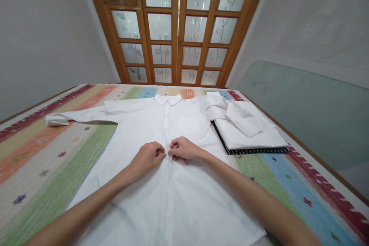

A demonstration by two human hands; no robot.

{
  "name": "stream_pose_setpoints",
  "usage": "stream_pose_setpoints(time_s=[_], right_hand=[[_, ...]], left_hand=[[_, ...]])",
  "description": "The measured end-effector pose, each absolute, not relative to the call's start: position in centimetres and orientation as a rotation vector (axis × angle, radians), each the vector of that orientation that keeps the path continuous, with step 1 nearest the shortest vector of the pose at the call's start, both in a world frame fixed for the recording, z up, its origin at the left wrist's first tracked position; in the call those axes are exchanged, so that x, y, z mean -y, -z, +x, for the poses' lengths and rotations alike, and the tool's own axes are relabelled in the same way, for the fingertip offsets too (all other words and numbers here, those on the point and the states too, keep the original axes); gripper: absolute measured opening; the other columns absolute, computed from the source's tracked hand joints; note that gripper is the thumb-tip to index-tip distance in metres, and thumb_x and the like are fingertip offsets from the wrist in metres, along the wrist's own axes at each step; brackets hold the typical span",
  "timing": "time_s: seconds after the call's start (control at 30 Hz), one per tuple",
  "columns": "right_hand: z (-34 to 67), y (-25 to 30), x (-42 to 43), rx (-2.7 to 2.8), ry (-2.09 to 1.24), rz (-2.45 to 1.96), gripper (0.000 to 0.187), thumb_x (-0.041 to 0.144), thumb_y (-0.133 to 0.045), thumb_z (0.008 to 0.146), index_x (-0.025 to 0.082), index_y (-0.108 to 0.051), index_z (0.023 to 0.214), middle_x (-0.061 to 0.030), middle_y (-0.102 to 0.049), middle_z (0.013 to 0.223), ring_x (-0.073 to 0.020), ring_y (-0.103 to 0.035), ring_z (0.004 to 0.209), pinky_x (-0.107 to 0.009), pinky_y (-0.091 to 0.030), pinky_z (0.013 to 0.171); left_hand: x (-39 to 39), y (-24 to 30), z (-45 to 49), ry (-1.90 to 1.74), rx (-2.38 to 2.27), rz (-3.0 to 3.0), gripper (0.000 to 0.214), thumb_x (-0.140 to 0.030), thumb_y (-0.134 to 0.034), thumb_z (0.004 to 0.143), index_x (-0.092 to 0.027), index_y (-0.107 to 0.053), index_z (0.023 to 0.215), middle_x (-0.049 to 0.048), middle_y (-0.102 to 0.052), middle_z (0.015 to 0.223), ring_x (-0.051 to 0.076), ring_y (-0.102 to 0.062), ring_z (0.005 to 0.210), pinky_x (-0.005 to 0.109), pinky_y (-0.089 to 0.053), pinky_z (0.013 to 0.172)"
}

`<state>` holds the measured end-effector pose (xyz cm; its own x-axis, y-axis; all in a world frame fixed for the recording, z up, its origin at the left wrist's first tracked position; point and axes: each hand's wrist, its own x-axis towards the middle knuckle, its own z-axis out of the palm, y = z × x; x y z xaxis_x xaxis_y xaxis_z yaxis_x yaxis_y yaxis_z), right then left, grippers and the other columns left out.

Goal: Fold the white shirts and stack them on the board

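A white button-up shirt (138, 127) lies front side up, its collar at the far end and one sleeve stretched out to the left. At the middle of its button placket, my left hand (150, 154) pinches the fabric edge from the left. Opposite it, my right hand (184, 148) also has its fingers closed on the placket. The two hands are almost touching. Whether a button sits between the fingertips is hidden. Below the hands the front panels meet along the placket; above them it lies closed up to the collar.
Folded white and black cloths (250, 140) are stacked at the right, with the shirt's right-hand sleeve (242, 117) crumpled on top. A striped, patterned cover (62, 167) spreads over the table. Wooden glass-paned doors (177, 27) stand behind; a pale green panel (305, 111) leans at the right.
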<state>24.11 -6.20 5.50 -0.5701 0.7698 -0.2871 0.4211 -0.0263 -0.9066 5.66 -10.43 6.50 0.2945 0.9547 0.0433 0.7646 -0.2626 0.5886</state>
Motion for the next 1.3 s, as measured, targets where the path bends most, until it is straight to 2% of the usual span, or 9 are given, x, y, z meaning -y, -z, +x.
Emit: stream_pose_setpoints(time_s=[0.13,0.23,0.33,0.47,0.67,0.77,1.1,1.3], right_hand=[[24.4,-5.7,6.0,1.881,-1.753,-1.231,0.007,0.011,-0.053,0.073,0.017,-0.054,0.07,0.0077,-0.059,0.047,-0.0041,-0.039,0.029,-0.016,-0.026,0.03],[24.4,-5.7,5.9,1.895,-1.759,-1.217,0.009,0.01,-0.05,0.073,0.016,-0.057,0.07,0.0075,-0.059,0.046,-0.004,-0.039,0.028,-0.016,-0.025,0.03],[24.4,-5.8,6.0,1.906,-1.762,-1.211,0.009,0.011,-0.05,0.073,0.016,-0.057,0.07,0.0074,-0.059,0.047,-0.0037,-0.039,0.028,-0.016,-0.025,0.03],[24.3,-6.1,6.2,1.905,-1.77,-1.223,0.012,0.01,-0.049,0.074,0.016,-0.057,0.067,0.0073,-0.059,0.047,-0.0041,-0.04,0.029,-0.016,-0.025,0.029],[24.4,-5.7,6.0,1.892,-1.784,-1.183,0.009,0.012,-0.05,0.074,0.016,-0.057,0.07,0.0069,-0.06,0.049,-0.004,-0.04,0.028,-0.016,-0.026,0.03],[24.5,-5.4,5.8,1.913,-1.773,-1.174,0.009,0.012,-0.05,0.074,0.015,-0.058,0.07,0.0064,-0.06,0.049,-0.0038,-0.04,0.028,-0.016,-0.026,0.03],[24.5,-5.6,6.0,1.896,-1.769,-1.192,0.009,0.012,-0.051,0.074,0.016,-0.056,0.068,0.0064,-0.059,0.048,-0.0037,-0.04,0.028,-0.016,-0.025,0.03],[24.4,-5.1,5.8,1.842,-1.758,-1.132,0.009,0.01,-0.054,0.071,0.016,-0.056,0.076,0.0076,-0.061,0.05,-0.0047,-0.043,0.029,-0.015,-0.027,0.03]], left_hand=[[10.4,-5.8,5.7,-0.574,-1.503,1.882,0.016,-0.033,-0.063,0.075,-0.018,-0.068,0.076,0.0008,-0.066,0.062,0.014,-0.056,0.053,0.024,-0.039,0.052],[10.5,-5.3,5.9,-0.536,-1.509,1.591,0.021,-0.036,-0.059,0.078,-0.017,-0.063,0.086,-0.0011,-0.065,0.057,0.01,-0.046,0.036,0.021,-0.03,0.037],[10.7,-5.3,6.3,-0.497,-1.462,1.364,0.023,-0.036,-0.058,0.078,-0.016,-0.06,0.089,-0.0024,-0.063,0.053,0.008,-0.04,0.03,0.018,-0.025,0.031],[11.0,-5.7,6.6,-0.462,-1.37,1.321,0.025,-0.039,-0.06,0.077,-0.016,-0.058,0.085,-0.0019,-0.062,0.052,0.007,-0.043,0.03,0.016,-0.029,0.03],[11.4,-5.6,6.5,-0.548,-1.433,1.524,0.03,-0.037,-0.057,0.08,-0.018,-0.054,0.103,-0.0054,-0.06,0.053,0.01,-0.051,0.033,0.017,-0.035,0.03],[11.4,-5.6,6.5,-0.544,-1.426,1.566,0.03,-0.035,-0.055,0.082,-0.017,-0.054,0.106,-0.0052,-0.06,0.053,0.011,-0.051,0.033,0.018,-0.036,0.03],[10.7,-6.0,6.1,-0.398,-1.48,1.572,0.021,-0.039,-0.054,0.082,-0.018,-0.054,0.086,-0.0052,-0.057,0.051,0.011,-0.051,0.033,0.017,-0.034,0.03],[10.4,-6.4,5.8,-0.401,-1.436,1.551,0.025,-0.043,-0.055,0.079,-0.018,-0.054,0.081,-0.0055,-0.056,0.051,0.01,-0.049,0.032,0.018,-0.031,0.03]])
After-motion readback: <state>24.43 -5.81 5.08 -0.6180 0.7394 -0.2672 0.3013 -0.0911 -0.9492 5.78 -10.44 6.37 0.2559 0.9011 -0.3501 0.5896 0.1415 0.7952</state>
